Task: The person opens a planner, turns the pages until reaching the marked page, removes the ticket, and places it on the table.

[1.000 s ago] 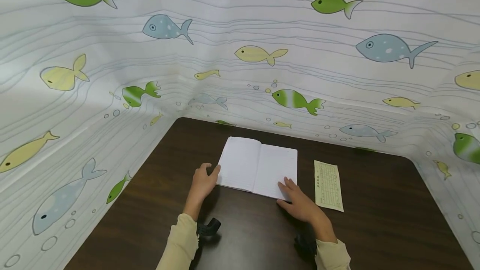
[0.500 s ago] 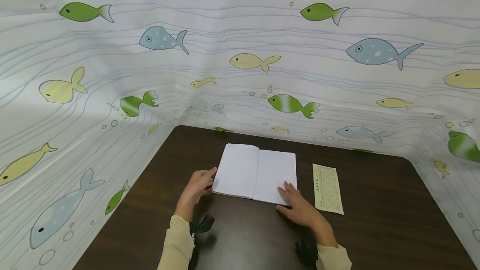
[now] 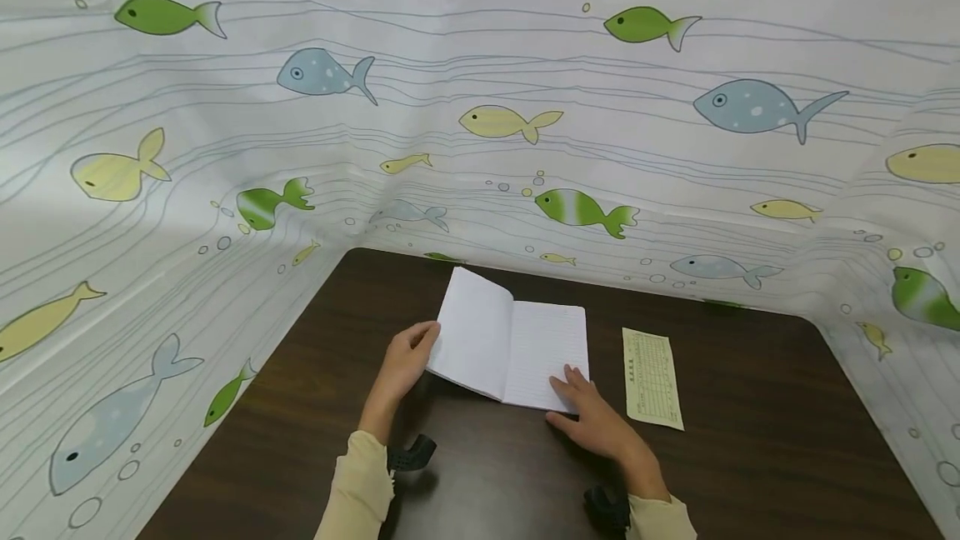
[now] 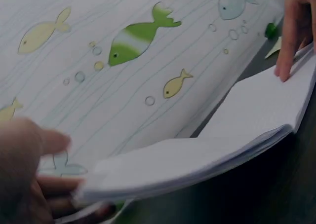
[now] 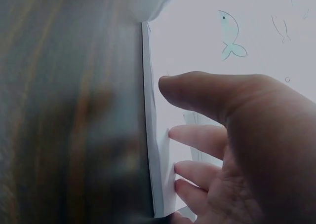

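Note:
An open notebook (image 3: 546, 344) with blank-looking lined pages lies on the dark table. Its left side is raised and tilted up off the tabletop, the right page still down flat. At that raised outer edge, my left hand (image 3: 405, 363) holds the notebook; in the left wrist view fingers reach under the cover while the thumb (image 4: 54, 141) is above, blurred. My right hand (image 3: 596, 422) rests with spread fingers on the lower right corner of the right page. The right wrist view shows its thumb (image 5: 197, 88) stretched out over the notebook's lower edge.
A pale yellow-green printed slip of paper (image 3: 652, 380) lies right of the notebook. White sheeting (image 3: 420, 15) with fish drawings encloses the wooden table (image 3: 765, 432) at the back and sides. Black straps with mounts sit at both wrists.
My left hand has gone from beside the notebook's left edge to holding it, and that side has come up off the table. My right hand stays on the right page.

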`<state>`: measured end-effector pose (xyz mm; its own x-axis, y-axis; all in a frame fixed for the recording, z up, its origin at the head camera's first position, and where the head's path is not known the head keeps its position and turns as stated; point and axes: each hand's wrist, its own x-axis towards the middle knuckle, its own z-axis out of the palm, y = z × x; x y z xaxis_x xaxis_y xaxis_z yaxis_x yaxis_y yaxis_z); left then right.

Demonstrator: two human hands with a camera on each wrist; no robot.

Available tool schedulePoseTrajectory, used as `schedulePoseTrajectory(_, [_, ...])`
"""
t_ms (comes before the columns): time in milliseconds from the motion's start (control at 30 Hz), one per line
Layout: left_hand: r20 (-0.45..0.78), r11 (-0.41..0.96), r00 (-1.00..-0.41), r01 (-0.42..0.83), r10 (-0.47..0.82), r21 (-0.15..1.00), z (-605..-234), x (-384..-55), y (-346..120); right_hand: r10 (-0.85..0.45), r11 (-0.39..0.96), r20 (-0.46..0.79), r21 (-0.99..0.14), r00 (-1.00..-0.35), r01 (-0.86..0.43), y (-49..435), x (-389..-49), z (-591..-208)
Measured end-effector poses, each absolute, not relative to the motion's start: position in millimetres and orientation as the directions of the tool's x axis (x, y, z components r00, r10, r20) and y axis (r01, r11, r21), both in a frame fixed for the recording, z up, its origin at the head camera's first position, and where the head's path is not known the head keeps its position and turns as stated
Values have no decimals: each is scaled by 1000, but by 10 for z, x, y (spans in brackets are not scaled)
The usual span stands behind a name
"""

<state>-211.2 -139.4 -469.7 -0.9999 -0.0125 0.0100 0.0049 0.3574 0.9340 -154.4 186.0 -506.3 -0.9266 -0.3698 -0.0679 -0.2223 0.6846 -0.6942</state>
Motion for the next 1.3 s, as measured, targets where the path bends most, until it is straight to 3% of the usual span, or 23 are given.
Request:
schedulePoseTrajectory(300, [240,319,-946,301,218,899,-4645,-1924,-883,-270,661,-60,-737,-961,-140,1797,-1518,-5102])
schedulePoseTrajectory(467, [233,388,-914,357,332,850,-4812,-1832,-665,-126,519,-35,-854,-991,-36,1793,-1523,-5153])
schedulePoseTrajectory(600, [196,482,-889,397,414,781,-5015,-1774,-555,-28,382,22,-924,-999,-31,1830,-1513,-5196])
schedulePoseTrajectory(800, [201,568,-851,482,486,667,-5308,-1740,-509,54,330,51,-943,-997,-30,1871,-1491,-5226])
schedulePoseTrajectory(1000, [202,632,-835,526,512,569,-5381,-1777,-528,60,479,71,-877,-996,-34,1838,-1466,-5282])
schedulePoseTrajectory(1300, [280,677,-795,605,538,418,-5442,-1777,-614,-113,738,212,-637,-971,-225,1770,-1388,-5433])
